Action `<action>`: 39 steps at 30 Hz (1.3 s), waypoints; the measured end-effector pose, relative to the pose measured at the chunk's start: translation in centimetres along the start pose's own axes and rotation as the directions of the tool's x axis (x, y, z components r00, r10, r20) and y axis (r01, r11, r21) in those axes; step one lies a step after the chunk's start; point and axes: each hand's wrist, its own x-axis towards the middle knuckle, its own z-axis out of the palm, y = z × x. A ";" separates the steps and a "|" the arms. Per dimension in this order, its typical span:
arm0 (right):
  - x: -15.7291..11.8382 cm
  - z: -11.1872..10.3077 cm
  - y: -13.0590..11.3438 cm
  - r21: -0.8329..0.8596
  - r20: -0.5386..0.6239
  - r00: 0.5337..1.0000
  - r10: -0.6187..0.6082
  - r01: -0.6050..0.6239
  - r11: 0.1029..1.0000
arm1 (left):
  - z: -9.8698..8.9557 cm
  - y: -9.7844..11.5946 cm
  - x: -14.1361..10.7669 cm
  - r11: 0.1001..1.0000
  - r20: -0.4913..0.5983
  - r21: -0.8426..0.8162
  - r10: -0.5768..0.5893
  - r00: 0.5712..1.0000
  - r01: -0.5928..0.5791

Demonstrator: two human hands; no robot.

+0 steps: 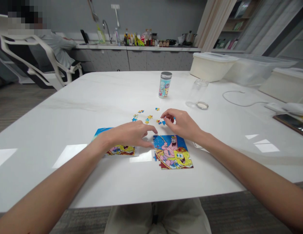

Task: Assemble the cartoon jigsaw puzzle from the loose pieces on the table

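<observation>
A partly assembled jigsaw puzzle (171, 152) with a pink starfish and a yellow sponge character lies before me, its left edge uneven. My left hand (131, 134) is open, thumb and index finger apart at the puzzle's upper left edge. Beneath that hand and wrist lies a printed picture card (123, 150) of a similar scene, partly covered. Just beyond the puzzle, my right hand (179, 122) is curled with fingertips drawn together; whatever they hold is hidden. Loose puzzle pieces (148, 119) are scattered beyond both hands, some right beside my right fingers.
Farther back stand a printed canister (164, 85) with a grey lid and a clear jar (199, 91), with a round lid (202, 105) beside it. Storage boxes (212, 66), a white cable (235, 102) and a phone-like device (293, 123) are on the right. A person sits at back left.
</observation>
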 end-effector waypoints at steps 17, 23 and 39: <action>0.0 0.1 0.0 -0.046 0.024 0.998 0.066 -0.065 0.997 | 0.3 0.3 0.3 0.998 0.008 0.054 0.012 1.000 -0.013; 0.2 0.0 0.4 -0.073 0.005 0.997 0.081 -0.080 0.994 | 0.5 0.4 0.3 0.999 0.018 0.033 -0.004 1.000 0.003; 1.1 -1.4 2.7 -0.086 -0.180 0.950 0.255 -0.273 0.958 | -0.5 -0.3 -0.4 0.997 0.019 0.034 -0.073 0.997 0.073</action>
